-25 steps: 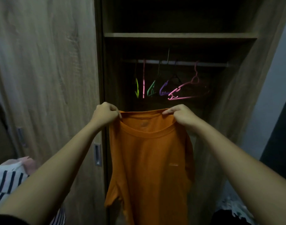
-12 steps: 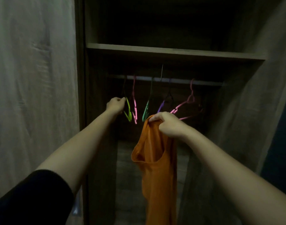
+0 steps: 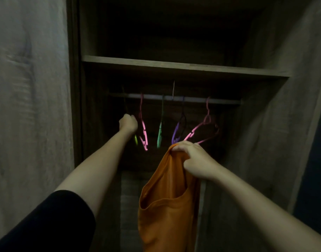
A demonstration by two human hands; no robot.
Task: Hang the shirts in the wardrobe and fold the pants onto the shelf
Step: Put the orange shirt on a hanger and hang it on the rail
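Left hand (image 3: 128,122) fisted round yellow-green hanger (image 3: 136,140) under rail (image 3: 223,101) left end, likely unhooking it. Right hand (image 3: 194,159) clutches orange shirt (image 3: 167,206) by bunched collar, ready below rail.

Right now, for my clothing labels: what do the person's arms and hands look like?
The left hand and right hand are bare, with no gloves or watch visible. A black fabric sleeve covers the left upper arm; no sleeve shows on the right arm in frame.
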